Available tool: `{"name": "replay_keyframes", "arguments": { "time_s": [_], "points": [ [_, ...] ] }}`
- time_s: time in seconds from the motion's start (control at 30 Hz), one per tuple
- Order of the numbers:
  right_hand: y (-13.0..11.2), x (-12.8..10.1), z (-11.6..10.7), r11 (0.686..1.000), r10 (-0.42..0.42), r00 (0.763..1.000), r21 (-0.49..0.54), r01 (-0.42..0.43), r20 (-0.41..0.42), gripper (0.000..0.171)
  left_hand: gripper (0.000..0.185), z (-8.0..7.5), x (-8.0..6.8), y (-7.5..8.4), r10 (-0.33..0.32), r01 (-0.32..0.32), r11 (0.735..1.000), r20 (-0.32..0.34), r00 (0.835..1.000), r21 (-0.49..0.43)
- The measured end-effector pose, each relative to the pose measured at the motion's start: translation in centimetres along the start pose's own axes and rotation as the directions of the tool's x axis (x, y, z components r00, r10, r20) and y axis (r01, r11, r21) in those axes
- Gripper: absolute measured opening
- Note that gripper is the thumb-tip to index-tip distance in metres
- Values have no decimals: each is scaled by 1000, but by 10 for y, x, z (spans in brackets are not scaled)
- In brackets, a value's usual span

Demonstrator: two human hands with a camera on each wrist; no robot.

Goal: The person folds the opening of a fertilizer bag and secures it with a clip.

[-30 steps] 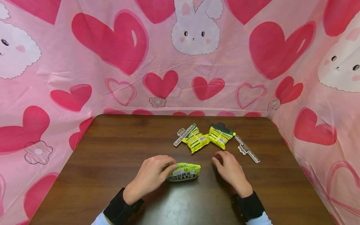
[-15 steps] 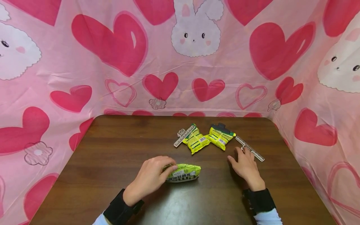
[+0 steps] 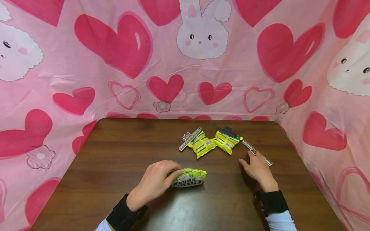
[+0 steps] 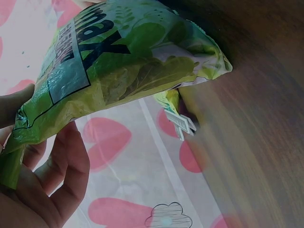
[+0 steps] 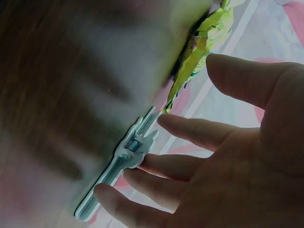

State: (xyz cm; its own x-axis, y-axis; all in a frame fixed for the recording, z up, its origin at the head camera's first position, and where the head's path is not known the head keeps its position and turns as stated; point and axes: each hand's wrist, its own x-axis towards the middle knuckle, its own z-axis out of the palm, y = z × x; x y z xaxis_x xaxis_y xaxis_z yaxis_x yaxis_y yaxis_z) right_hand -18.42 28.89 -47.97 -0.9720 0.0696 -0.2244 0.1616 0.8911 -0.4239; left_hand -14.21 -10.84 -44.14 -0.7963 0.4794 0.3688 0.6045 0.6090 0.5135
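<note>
My left hand (image 3: pixel 157 176) pinches the left end of a green plastic bag (image 3: pixel 192 178) with dark print, on the near middle of the table. In the left wrist view the plump bag (image 4: pixel 128 52) has its gathered end between thumb and fingers. On the right, my right hand (image 3: pixel 258 168) reaches over a pale, ruler-shaped sealing clip (image 3: pixel 245 143), its fingers loosely extended and partly covering it. The right wrist view has the fingertips right at the clip (image 5: pixel 128 154), with the thumb apart from it.
Farther back lie two yellow-green packets. A pale clip (image 3: pixel 189 139) lies across the left packet (image 3: pixel 203 144). The right packet (image 3: pixel 224 141) has a black clip (image 3: pixel 227 131) along its top. A pink curtain with hearts and rabbits surrounds the brown table (image 3: pixel 121 154).
My right hand has moved right, from beside the bag to the pale clip on the right. That clip has shifted and turned slightly. My left hand keeps its hold on the bag.
</note>
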Motion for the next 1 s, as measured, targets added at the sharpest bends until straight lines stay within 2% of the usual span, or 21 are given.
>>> {"name": "replay_keyframes", "arguments": {
  "time_s": [0.23, 0.43, 0.53, 0.7, 1.0],
  "points": [
    [1, -2, -2, 999, 0, 1000, -32, -1, -30, 62, 5, 1, -1, -1, 1, -1, 1000, 1, 1000, -1],
    [1, -5, -1, 1000, -1, 997, 27, 3, -81, 44, 6, 2, -1, -2, 8, -8, 1000, 0, 1000, -2],
    [2, -4, 1, 999, 9, 996, 51, -5, -90, 46, 6, 2, -1, -2, 4, -4, 1000, 1, 1000, 1],
    [3, -3, 3, 1000, 14, 997, 27, -12, -82, 55, 6, 2, -1, -2, -2, 2, 1000, 5, 1000, -3],
    [5, -3, 3, 1000, 13, 997, -5, -13, -82, 45, 3, 1, 0, -1, 1, -1, 1000, 6, 1000, -4]
  ]
}}
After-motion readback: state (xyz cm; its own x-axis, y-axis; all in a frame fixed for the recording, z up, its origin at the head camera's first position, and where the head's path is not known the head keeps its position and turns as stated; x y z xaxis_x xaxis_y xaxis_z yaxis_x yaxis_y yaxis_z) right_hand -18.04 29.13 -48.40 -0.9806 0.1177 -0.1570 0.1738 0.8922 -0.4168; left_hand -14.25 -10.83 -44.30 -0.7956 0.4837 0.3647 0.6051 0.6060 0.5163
